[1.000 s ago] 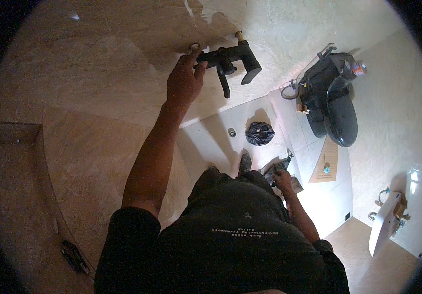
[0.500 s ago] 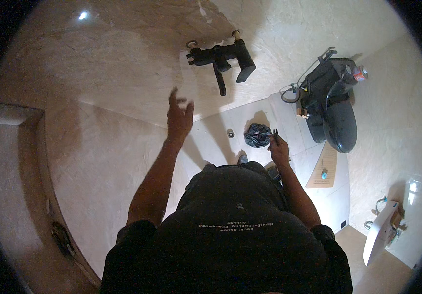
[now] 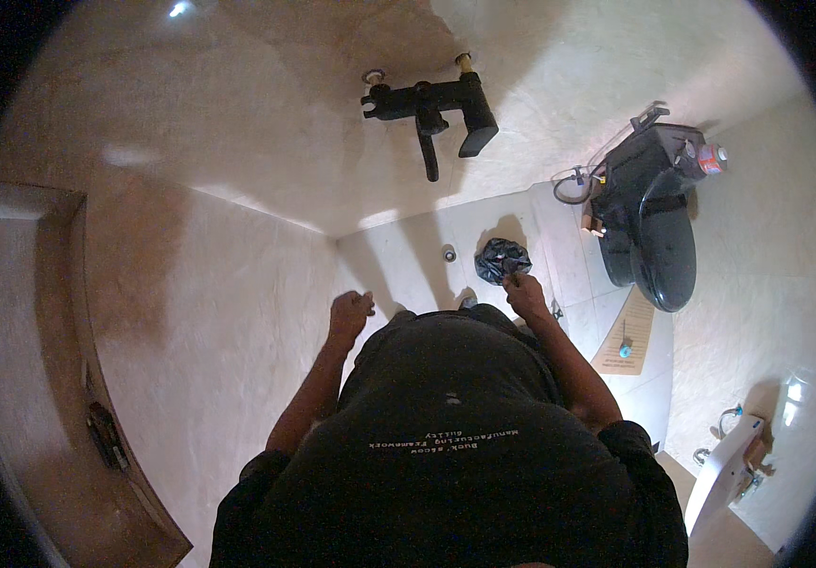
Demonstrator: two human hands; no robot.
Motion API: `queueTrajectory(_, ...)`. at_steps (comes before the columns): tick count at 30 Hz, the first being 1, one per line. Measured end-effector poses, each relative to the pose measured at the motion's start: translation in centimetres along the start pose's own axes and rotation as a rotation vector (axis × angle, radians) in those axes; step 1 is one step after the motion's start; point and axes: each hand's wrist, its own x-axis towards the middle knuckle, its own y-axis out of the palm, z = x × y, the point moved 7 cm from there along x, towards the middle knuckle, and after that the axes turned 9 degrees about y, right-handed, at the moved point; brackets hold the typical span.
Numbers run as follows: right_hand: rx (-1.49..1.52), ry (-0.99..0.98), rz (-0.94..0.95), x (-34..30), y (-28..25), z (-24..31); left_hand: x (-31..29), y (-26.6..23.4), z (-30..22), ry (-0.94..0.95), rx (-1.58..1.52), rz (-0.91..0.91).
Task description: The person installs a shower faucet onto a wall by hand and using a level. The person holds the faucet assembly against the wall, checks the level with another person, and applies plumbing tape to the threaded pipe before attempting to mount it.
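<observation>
My right hand (image 3: 525, 297) is closed around a dark hand tool (image 3: 510, 276), mostly hidden by the fingers, just in front of a black plastic bag (image 3: 500, 257) on the floor. The tool's forked end showed a moment before. My left hand (image 3: 352, 312) is drawn in at my left side with its fingers curled, and nothing shows in it. Ahead of me, a black mixer tap (image 3: 427, 109) with a long lever hangs on the wall by two brass-coloured connectors (image 3: 466, 63). Neither hand touches it.
A black toilet (image 3: 649, 208) stands to the right, with a bottle (image 3: 711, 159) on its tank and a hose (image 3: 573, 189) beside it. Cardboard (image 3: 624, 331) lies on the floor near a drain (image 3: 448, 254). A white washbasin (image 3: 725, 469) is at lower right, a wall niche (image 3: 24, 379) at left.
My left hand has dropped back from near the tap toward my body, and its spread fingers have curled. My right hand has shifted slightly left and nearer me, turning the tool out of sight.
</observation>
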Motion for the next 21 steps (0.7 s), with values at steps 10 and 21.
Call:
queueTrajectory(10,0.072,0.018,-0.053,-0.2,-0.5,0.4,2.7,-2.5,-10.0,0.026,-0.230,-0.085)
queueTrajectory(21,0.590,0.206,-0.040,-0.1,-2.3,3.9,1.4,-0.7,-8.8,-0.032,-0.209,0.030)
